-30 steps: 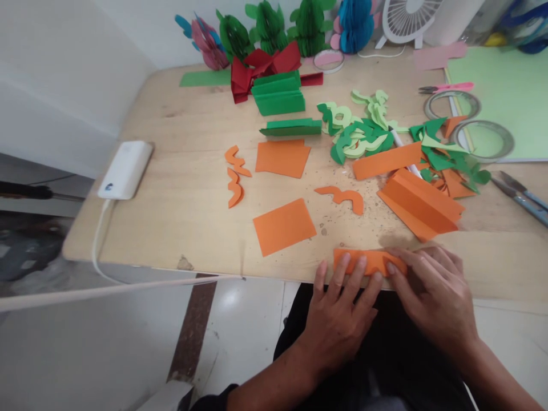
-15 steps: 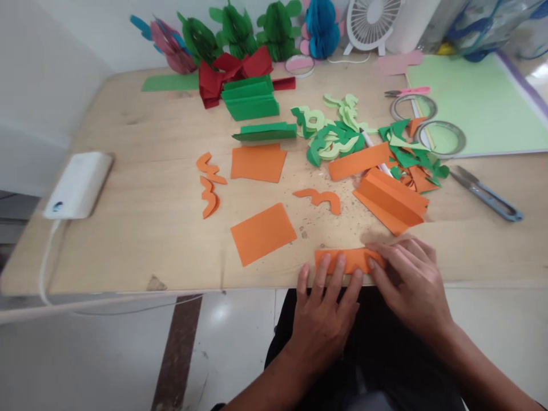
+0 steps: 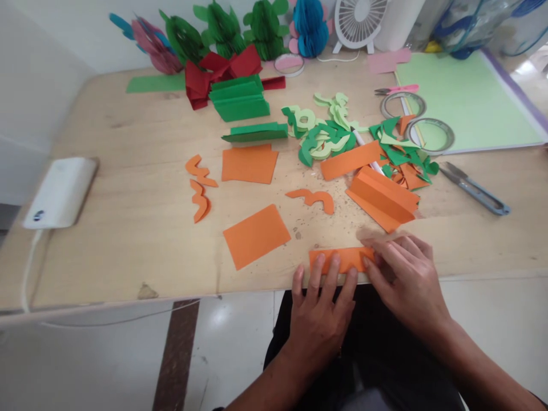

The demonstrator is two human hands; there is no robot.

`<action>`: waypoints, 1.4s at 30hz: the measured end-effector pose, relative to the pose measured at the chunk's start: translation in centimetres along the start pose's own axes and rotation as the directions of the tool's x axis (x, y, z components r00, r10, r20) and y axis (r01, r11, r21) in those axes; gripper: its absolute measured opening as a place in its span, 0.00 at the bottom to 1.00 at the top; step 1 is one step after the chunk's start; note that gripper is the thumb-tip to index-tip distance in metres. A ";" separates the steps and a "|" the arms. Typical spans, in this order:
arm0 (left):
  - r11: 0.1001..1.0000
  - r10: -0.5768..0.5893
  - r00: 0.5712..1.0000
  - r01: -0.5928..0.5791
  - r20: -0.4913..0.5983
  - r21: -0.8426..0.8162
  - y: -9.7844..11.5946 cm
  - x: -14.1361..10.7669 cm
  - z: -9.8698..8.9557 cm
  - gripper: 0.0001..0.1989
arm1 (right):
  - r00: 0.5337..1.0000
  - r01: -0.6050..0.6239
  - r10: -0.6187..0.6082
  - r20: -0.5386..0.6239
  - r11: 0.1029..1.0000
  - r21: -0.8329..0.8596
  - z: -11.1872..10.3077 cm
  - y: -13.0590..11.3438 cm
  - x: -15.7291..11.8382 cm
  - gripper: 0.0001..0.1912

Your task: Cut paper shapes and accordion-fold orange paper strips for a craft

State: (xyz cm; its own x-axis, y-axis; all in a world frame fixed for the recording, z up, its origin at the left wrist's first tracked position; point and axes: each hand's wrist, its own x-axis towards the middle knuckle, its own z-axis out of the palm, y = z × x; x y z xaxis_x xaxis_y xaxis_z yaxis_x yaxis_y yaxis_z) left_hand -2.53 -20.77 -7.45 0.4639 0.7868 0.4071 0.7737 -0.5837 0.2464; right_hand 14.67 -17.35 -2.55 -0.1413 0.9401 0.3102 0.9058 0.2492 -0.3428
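A folded strip of orange paper point(image 3: 345, 257) lies along the table's front edge. Spread fingertips of my left hand point(image 3: 321, 308) press down on its left and middle part. At its right end my right hand point(image 3: 405, 271) pinches the paper between thumb and fingers; that end is partly hidden by the hand. Just beyond lie a flat orange paper rectangle point(image 3: 257, 235), a wavy orange cut-out point(image 3: 314, 198) and a pleated orange paper point(image 3: 381, 197). Another orange strip point(image 3: 351, 160) rests against the green scraps.
Green paper scraps point(image 3: 325, 140) lie mid-table, with thread snips point(image 3: 475, 188) and tape rolls point(image 3: 429, 135) to the right. Folded green papers point(image 3: 240, 98) stand farther back, near paper figures and a small fan point(image 3: 359, 23). A white power bank point(image 3: 62, 191) with a cable sits left.
The view has shifted slightly, so the table's things appear a little farther left. Both hands keep their places on the orange strip, with little visible movement.
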 end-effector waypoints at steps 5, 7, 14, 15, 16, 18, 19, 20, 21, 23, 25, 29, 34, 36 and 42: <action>1.000 -0.001 1.000 0.001 -0.019 -0.003 0.0 0.0 0.1 0.22 | 1.000 0.004 -0.004 0.003 0.999 -0.037 -0.1 -0.1 0.1 0.06; 1.000 0.001 0.999 -0.001 -0.042 0.006 0.0 0.0 0.3 0.22 | 1.000 0.000 0.000 0.001 0.999 -0.040 -0.1 -0.1 0.1 0.06; 1.000 0.006 0.999 -0.004 -0.043 0.030 0.0 -0.1 0.4 0.22 | 1.000 -0.001 0.002 0.010 0.998 -0.070 -0.3 -0.1 0.0 0.06; 1.000 0.007 0.999 -0.006 -0.041 0.030 0.0 -0.1 0.4 0.22 | 1.000 0.000 0.001 0.013 0.997 -0.075 -0.3 -0.1 0.0 0.06; 1.000 0.008 0.999 -0.007 -0.041 0.030 0.0 -0.1 0.4 0.22 | 1.000 0.002 0.000 0.014 0.997 -0.080 -0.4 0.0 0.0 0.06; 1.000 0.008 0.999 -0.006 -0.040 0.030 0.0 -0.1 0.3 0.22 | 1.000 0.005 -0.003 0.018 0.996 -0.092 -0.4 0.1 -0.1 0.06; 1.000 0.007 0.999 -0.006 -0.039 0.030 0.0 -0.1 0.3 0.22 | 1.000 0.006 -0.004 0.019 0.995 -0.098 -0.4 0.1 -0.2 0.06; 0.999 0.008 0.999 -0.007 -0.037 0.031 0.0 0.0 0.3 0.22 | 1.000 0.008 -0.006 0.017 0.995 -0.102 -0.4 0.2 -0.3 0.06; 0.999 0.008 0.999 -0.007 -0.037 0.032 0.1 0.0 0.3 0.22 | 1.000 0.010 -0.009 0.010 0.994 -0.105 -0.4 0.2 -0.4 0.06; 0.999 0.009 0.999 -0.008 -0.033 0.033 0.1 0.0 0.2 0.22 | 1.000 0.015 -0.018 -0.024 0.994 -0.104 -0.2 0.4 -0.7 0.06; 0.999 0.010 1.000 -0.010 -0.023 0.033 0.1 0.1 0.1 0.22 | 0.997 0.019 -0.026 -0.068 0.995 -0.103 -0.1 0.6 -0.9 0.07; 0.999 0.016 1.000 -0.015 -0.006 0.045 0.1 0.1 0.0 0.23 | 0.991 0.014 -0.028 -0.130 0.994 -0.109 0.0 0.8 -1.4 0.08; 0.999 0.015 1.000 -0.015 0.001 0.047 0.1 0.0 0.1 0.22 | 0.979 0.033 -0.049 -0.200 0.996 -0.082 0.2 -0.5 -2.8 0.10; 0.998 0.015 1.000 -0.016 0.011 0.057 0.1 0.0 0.1 0.22 | 0.984 0.077 -0.086 -0.155 0.995 -0.066 0.6 -1.2 -3.5 0.12; 0.997 0.017 1.000 -0.018 0.015 0.071 0.2 -0.2 0.1 0.24 | 0.986 0.139 -0.150 -0.077 0.982 -0.125 0.9 0.5 -5.7 0.20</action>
State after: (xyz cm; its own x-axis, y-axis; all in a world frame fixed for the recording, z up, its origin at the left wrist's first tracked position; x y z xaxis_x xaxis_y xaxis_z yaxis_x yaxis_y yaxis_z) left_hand -2.44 -20.97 -7.55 0.4832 0.7800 0.3977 0.7941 -0.5817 0.1762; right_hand 15.56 -22.32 -5.30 -0.2439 0.8714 0.4257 0.9199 0.3468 -0.1829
